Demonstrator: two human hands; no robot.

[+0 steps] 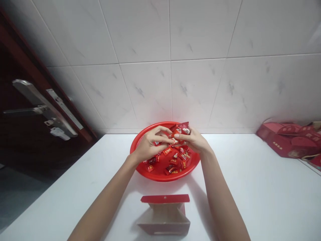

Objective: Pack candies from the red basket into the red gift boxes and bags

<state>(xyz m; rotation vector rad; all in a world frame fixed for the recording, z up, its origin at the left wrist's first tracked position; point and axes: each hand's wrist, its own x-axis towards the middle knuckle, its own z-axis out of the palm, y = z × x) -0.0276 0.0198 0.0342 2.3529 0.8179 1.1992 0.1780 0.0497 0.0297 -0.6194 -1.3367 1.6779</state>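
Over a red plastic basket (165, 178) my two hands come together. My right hand (197, 140) is closed around several red-wrapped candies (185, 128), their wrappers poking out past the thumb. My left hand (151, 142) reaches in from the other side, fingers bent and thumb and fingertips close together at the candies; whether it pinches one is hard to make out. More small wrapped candies (173, 160) lie scattered on the basket's bottom. In front of the basket stands an open red cardboard box (165, 199), its top flaps spread and its visible inside bare.
Several folded red gift boxes (288, 139) lie at the right by the wall. A tiled wall (145, 90) runs behind the white table (95, 177). On the left is a dark door (20, 140) with a metal handle and keys, beyond the table's edge.
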